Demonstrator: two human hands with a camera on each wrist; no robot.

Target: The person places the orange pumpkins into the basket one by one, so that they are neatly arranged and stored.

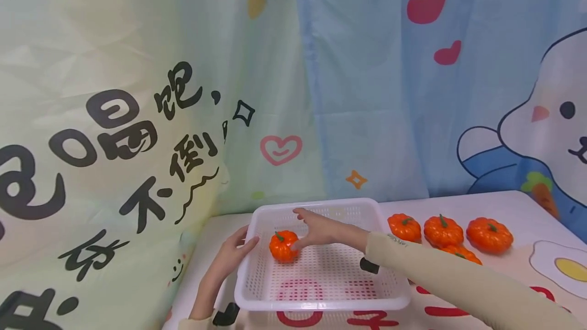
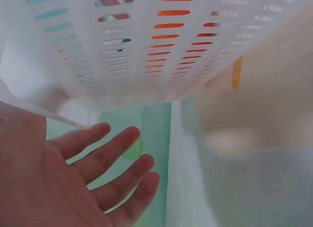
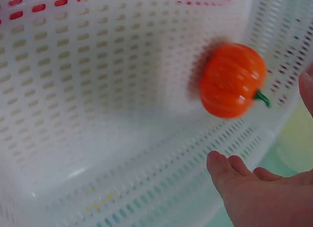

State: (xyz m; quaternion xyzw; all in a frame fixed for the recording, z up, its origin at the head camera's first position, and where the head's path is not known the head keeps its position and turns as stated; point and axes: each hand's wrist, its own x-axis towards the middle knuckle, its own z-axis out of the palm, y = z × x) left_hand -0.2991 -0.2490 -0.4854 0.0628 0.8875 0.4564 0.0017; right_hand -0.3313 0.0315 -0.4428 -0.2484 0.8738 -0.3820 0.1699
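A white perforated plastic basket (image 1: 321,297) sits on the table with one small orange pumpkin (image 1: 281,248) inside, toward its left side; the pumpkin's green stem shows in the right wrist view (image 3: 230,80). At the basket's left rim is my left hand (image 1: 229,256), its thumb by the rim and its fingers loosely extended outside the wall, as the left wrist view shows. My right hand (image 1: 321,228) reaches over the basket, thumb and fingers spread beside the pumpkin. In the right wrist view a gap separates the right fingers (image 3: 222,168) from the pumpkin.
Several more orange pumpkins (image 1: 444,230) are grouped on the table to the right of the basket, one partly behind the right sleeve (image 1: 440,271). Printed curtains (image 1: 367,90) hang behind and to the left. A fried-egg print (image 1: 561,264) marks the cloth at right.
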